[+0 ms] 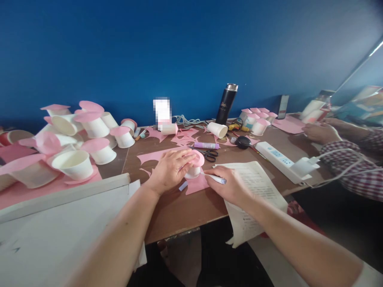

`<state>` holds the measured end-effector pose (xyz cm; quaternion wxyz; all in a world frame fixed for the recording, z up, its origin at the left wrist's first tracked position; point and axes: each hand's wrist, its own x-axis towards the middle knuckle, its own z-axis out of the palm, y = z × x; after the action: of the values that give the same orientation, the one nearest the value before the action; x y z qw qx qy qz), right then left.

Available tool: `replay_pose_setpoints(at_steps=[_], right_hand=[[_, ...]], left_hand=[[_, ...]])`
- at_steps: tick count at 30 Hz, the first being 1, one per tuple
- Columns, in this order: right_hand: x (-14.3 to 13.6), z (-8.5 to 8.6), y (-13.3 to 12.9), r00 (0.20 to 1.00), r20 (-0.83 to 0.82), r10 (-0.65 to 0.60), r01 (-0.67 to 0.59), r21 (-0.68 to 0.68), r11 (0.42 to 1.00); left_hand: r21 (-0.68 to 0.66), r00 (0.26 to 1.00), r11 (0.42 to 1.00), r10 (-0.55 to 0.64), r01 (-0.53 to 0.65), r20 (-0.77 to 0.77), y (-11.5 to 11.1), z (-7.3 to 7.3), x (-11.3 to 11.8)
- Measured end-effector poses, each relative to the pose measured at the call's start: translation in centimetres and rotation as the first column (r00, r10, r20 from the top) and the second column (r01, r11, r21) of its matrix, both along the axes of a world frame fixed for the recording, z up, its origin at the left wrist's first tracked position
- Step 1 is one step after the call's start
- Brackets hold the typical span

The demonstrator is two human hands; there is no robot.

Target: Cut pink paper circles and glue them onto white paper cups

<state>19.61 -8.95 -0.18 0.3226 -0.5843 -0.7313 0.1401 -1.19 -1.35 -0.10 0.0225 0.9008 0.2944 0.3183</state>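
Note:
My left hand (170, 169) lies over a small upside-down white paper cup (192, 173) with a pink paper disc (198, 158) on top, its fingers holding the disc and cup steady. My right hand (229, 184) is closed round a white pen (219, 179), whose tip points at the cup's lower side. Whether the tip touches the cup, I cannot tell. Under the cup lies a pink paper scrap (196, 186). Just behind are black-handled scissors (211, 154) and a purple glue stick (206, 145).
Several cups with pink tops (95, 126) crowd the left, behind a white board (68, 235). A printed sheet (254, 187) overhangs the front edge. A power strip (273, 155), a black flask (227, 103) and a lying cup (217, 130) stand farther back. Another person's hand (321, 131) is at right.

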Motion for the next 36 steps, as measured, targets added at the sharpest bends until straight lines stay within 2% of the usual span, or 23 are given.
replay_pose_setpoints(at_steps=[7,14,26,36], right_hand=[[-0.4,-0.6,-1.0,0.999,0.030,0.040,-0.042,0.066,0.997],[-1.1,-1.4,-1.7,0.995,-0.029,0.094,-0.090,0.109,0.990],[-3.3,-1.1,-1.6,0.980,0.023,0.199,-0.201,0.081,0.976],[-4.9,-0.5,-0.2,0.940,0.282,0.190,-0.191,-0.026,0.981]], left_hand=[[-0.009,1.000,1.000,0.014,-0.014,0.013,0.1,-0.3,0.0],[-0.008,0.993,0.996,-0.092,0.093,0.080,0.2,-0.4,0.0],[-0.034,0.992,0.995,-0.092,0.095,0.083,0.2,-0.5,0.0],[-0.056,0.992,0.995,-0.074,0.080,0.104,0.2,-0.5,0.1]])
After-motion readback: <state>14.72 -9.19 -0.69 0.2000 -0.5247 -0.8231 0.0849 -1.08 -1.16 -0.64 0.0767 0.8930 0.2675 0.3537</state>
